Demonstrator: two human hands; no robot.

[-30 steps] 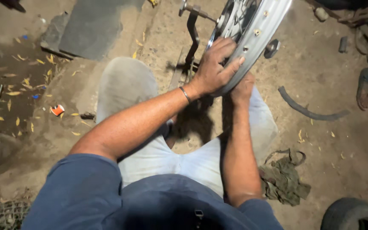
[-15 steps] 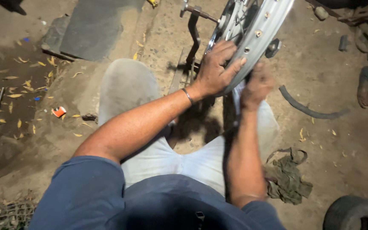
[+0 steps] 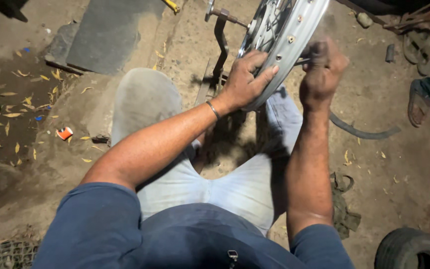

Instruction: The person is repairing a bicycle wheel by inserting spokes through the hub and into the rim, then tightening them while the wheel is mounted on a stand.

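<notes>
left hand (image 3: 245,82): clamped on wheel rim (image 3: 294,40), upper centre; hold steady.
right hand (image 3: 323,69): fisted round small tool, blurred; short controlled turns.

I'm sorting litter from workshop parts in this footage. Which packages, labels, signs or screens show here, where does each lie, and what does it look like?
Small crumpled wrapper or packet: on the dirt floor to the left of the person's knee, orange-red with a white part; too small to tell more.
Small blue scrap: just up-left of it among yellow fallen leaves, kind unclear.
No signs or screens in view.
</notes>
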